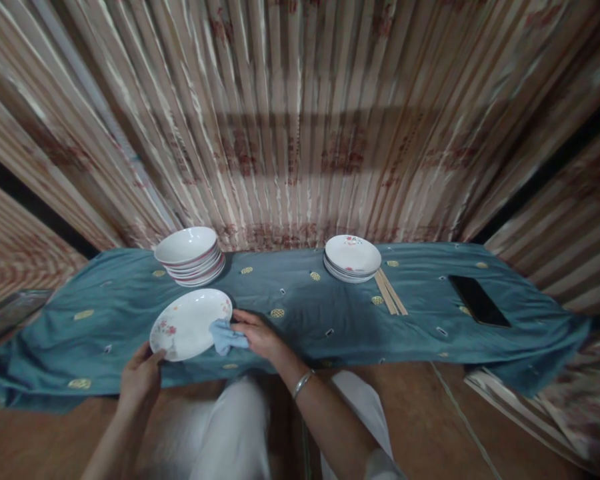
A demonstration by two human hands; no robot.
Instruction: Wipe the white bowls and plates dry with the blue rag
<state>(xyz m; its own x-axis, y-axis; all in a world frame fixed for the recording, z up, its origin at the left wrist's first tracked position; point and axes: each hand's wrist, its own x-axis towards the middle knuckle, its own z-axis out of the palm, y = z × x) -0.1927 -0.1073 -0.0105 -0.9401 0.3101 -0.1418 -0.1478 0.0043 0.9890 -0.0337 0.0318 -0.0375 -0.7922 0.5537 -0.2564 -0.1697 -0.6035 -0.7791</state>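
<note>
A white oval plate [190, 323] with small red flowers is tilted up over the table's front edge. My left hand [143, 373] grips its lower left rim, thumb on top. At the plate's right side my right hand [256, 333] pinches a light blue cloth [225, 335], which lies against the plate's rim and face. The fingers of that hand partly hide behind the cloth and rim. Just behind the plate stands a stack of white bowls [193, 257] with reddish rims.
A stack of flower-patterned plates [353, 257] stands at the back, right of centre, with wooden chopsticks [391, 293] beside it. A black phone [479, 300] lies farther right on the teal tablecloth [300, 333]. Pleated curtains [300, 133] hang behind the table.
</note>
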